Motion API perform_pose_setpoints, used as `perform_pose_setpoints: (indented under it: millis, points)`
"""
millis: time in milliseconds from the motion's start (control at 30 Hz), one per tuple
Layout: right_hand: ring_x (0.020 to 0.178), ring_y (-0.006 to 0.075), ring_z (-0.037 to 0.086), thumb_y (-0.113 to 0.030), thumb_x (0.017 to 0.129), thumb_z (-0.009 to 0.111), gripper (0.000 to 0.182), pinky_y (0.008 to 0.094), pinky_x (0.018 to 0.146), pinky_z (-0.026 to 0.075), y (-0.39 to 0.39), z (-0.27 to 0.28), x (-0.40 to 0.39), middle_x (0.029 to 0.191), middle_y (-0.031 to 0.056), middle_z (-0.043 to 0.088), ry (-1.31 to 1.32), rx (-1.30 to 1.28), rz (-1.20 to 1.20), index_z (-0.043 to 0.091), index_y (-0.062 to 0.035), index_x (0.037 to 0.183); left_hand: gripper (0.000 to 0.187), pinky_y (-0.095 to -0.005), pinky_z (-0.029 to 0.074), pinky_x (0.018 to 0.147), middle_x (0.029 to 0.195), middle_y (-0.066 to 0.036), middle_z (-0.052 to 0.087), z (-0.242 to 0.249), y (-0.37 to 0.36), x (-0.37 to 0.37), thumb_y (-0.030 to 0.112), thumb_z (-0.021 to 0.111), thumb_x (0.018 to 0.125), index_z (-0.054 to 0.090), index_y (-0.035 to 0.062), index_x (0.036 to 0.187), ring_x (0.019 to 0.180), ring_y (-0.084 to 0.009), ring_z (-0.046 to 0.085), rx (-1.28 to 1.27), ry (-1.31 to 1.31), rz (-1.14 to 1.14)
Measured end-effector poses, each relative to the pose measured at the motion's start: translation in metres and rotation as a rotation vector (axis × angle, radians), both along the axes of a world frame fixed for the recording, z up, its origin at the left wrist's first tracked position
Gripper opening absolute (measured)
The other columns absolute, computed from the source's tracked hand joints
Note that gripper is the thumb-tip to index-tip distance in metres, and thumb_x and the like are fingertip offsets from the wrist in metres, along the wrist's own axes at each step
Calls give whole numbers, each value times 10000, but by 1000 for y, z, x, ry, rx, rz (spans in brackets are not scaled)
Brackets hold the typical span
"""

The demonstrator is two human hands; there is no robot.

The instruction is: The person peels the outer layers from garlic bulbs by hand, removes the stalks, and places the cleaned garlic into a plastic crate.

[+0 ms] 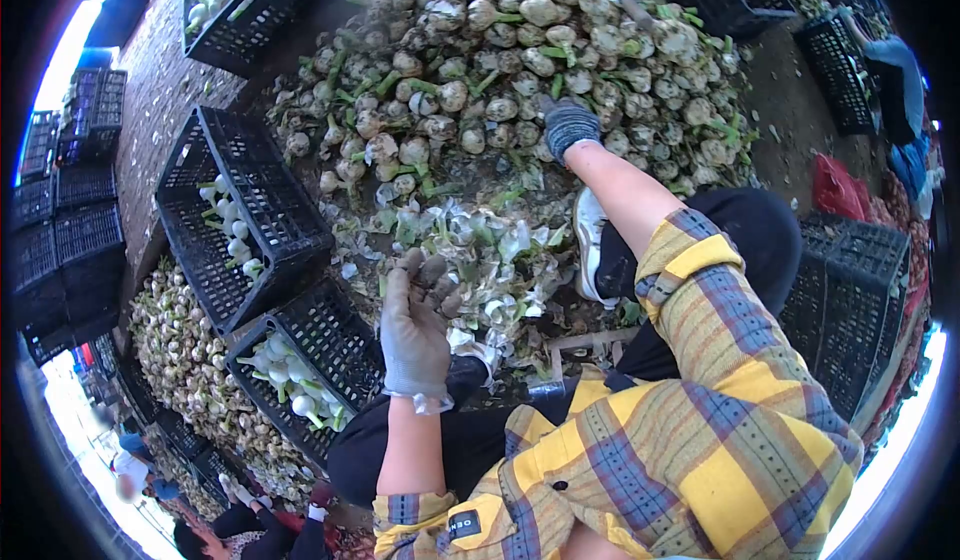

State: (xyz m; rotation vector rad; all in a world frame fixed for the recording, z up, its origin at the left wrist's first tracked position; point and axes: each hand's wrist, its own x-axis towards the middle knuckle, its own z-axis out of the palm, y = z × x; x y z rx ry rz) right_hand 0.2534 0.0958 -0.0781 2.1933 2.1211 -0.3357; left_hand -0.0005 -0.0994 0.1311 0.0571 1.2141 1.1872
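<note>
My right hand (572,128), in a dark grey striped glove, reaches to the near side of a big heap of garlic bulbs (500,110) with short green stems. Its fingers point away from me among the bulbs, and I cannot make out whether they grip one. My left hand (418,335), in a pale glove with dirty fingertips, is held palm up above my lap. Its fingers are loosely curled and apart, with nothing visible in them. Beneath and beyond it lie loose garlic skins (500,260) on the ground.
Black crates holding cleaned white bulbs stand at my left: a larger crate (240,220) and a nearer crate (310,360). Another crate (245,15) is at the upper left. A second bulb heap (190,350) lies beyond. An upturned crate (845,295) and other people flank me.
</note>
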Motion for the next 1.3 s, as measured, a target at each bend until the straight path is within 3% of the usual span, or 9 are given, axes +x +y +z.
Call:
perform_pose_setpoints:
  millis: [233,467,600,700,733,833,967,1133,1300]
  points:
    - [959,332,586,-200,745,519,398,424,801,478,-18,53,-25,1053,184,590,194,-59,-3,527,-151,1141,366,-278,451,705,1000,-47,581,-10,-1,0,364,509,898,529,87,1135,835,-145,538,13,91,-39]
    - [1037,332,539,-230,715,658,519,382,916,420,-120,137,-131,1140,183,559,864,76,194,517,-92,1195,603,-293,386,896,1207,-91,489,-10,-1,15,501,426,893,370,83,1324,1066,-178,479,155,601,-192]
    - [940,306,583,-221,746,653,429,366,840,455,-167,186,-148,1047,178,598,1003,82,363,555,-82,1140,567,-299,428,851,1179,-92,494,-48,5,-9,506,404,898,414,88,1281,1027,-164,506,227,435,30]
    - [832,243,616,-245,782,642,310,321,768,471,-178,203,-141,942,154,634,1404,-63,159,615,-65,1034,517,-288,475,744,1075,-72,530,-31,5,-18,500,395,903,474,83,1199,882,-147,551,259,481,54]
    - [758,175,614,-289,808,630,296,289,711,471,-177,195,-136,829,119,652,1366,45,124,646,-44,972,478,-264,480,647,967,-47,549,-19,2,-12,483,380,914,517,74,1119,740,-129,549,272,440,76]
    - [707,152,605,-320,820,613,340,293,680,476,-168,193,-123,801,117,657,1335,-376,-107,642,-32,999,465,-253,472,613,917,-42,555,-11,-7,-8,470,360,925,535,74,1094,682,-127,534,301,565,36]
    - [596,151,584,-364,833,593,384,301,602,473,-164,218,-132,767,124,661,1292,-503,-124,634,-34,1025,407,-191,417,607,857,16,497,-20,-10,-3,436,468,916,515,67,1082,706,-56,453,466,628,69]
    - [649,210,594,-331,840,583,362,336,639,473,-165,204,-138,776,175,648,1280,-159,94,625,-8,999,366,-205,378,822,1015,-1,530,-23,-12,2,358,514,915,512,43,1101,903,-66,462,583,592,114]
    - [712,251,612,-281,846,566,319,360,672,470,-162,194,-135,811,197,646,1277,-244,140,619,18,944,393,-249,366,887,1064,-26,549,-29,-14,-1,383,517,907,523,50,1115,955,-98,475,557,649,61]
